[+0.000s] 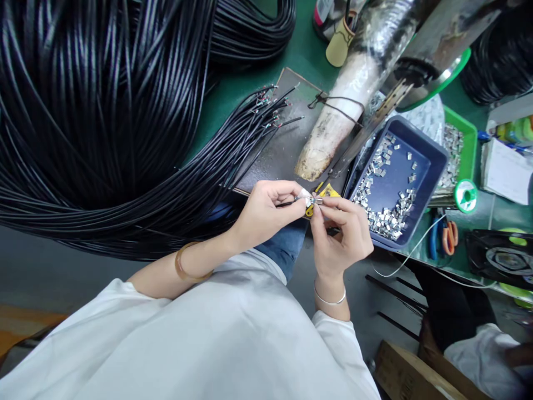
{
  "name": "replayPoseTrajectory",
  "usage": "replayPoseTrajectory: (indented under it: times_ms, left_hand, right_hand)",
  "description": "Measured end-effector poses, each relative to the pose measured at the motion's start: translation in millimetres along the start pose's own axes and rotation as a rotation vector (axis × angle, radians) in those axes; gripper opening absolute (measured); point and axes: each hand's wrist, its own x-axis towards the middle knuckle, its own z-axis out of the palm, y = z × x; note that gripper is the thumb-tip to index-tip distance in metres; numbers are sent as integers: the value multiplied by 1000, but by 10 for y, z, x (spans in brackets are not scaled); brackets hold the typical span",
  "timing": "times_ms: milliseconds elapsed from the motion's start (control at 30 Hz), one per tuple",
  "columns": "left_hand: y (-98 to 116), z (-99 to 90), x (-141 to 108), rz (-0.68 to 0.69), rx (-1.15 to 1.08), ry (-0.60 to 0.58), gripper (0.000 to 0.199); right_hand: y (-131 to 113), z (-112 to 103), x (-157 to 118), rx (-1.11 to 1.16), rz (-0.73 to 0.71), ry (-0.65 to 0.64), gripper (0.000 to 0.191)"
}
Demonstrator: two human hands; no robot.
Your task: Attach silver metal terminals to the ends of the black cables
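Near the table's front edge, my left hand pinches the end of a black cable; white wrapping covers a fingertip. My right hand is closed on a small metal connector, held right at the cable's end. Whether the connector is seated on the wires is too small to tell. A blue tray of loose metal connector shells stands just right of my right hand. To the left, a bundle of black cables ends in stripped, coloured wire tips.
A large coil of black cable fills the left side. A white, stained duct slants over the dark board. Rightward are a green tray, a solder spool, orange-handled scissors and a fan. Another person's sleeve shows lower right.
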Motion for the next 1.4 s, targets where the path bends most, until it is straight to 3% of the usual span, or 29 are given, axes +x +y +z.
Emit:
replayPoseTrajectory:
  times_ms: [467, 967, 1033, 1133, 1233, 1300, 1400]
  left_hand:
    - [7, 12, 52, 40, 109, 28, 13]
    - [59, -5, 37, -87, 42, -21, 13]
    - [45, -3, 10, -77, 33, -21, 12]
    - [20, -9, -54, -27, 47, -21, 6]
    - [9, -27, -120, 19, 121, 2, 9]
    - [12, -41, -152, 48, 158, 1, 11]
    - [17, -56, -178, 110, 211, -14, 14]
  right_hand:
    - [-16, -6, 85, 9, 44, -2, 18]
    - [25, -7, 23, -48, -26, 5, 16]
    - [53, -30, 21, 6, 9, 43, 16]
    - [108, -92, 22, 139, -42, 212, 17]
    - [125, -141, 31, 205, -89, 342, 31]
    - [103, -144, 29, 147, -23, 292, 37]
    - [51, -112, 10, 86, 59, 89, 25]
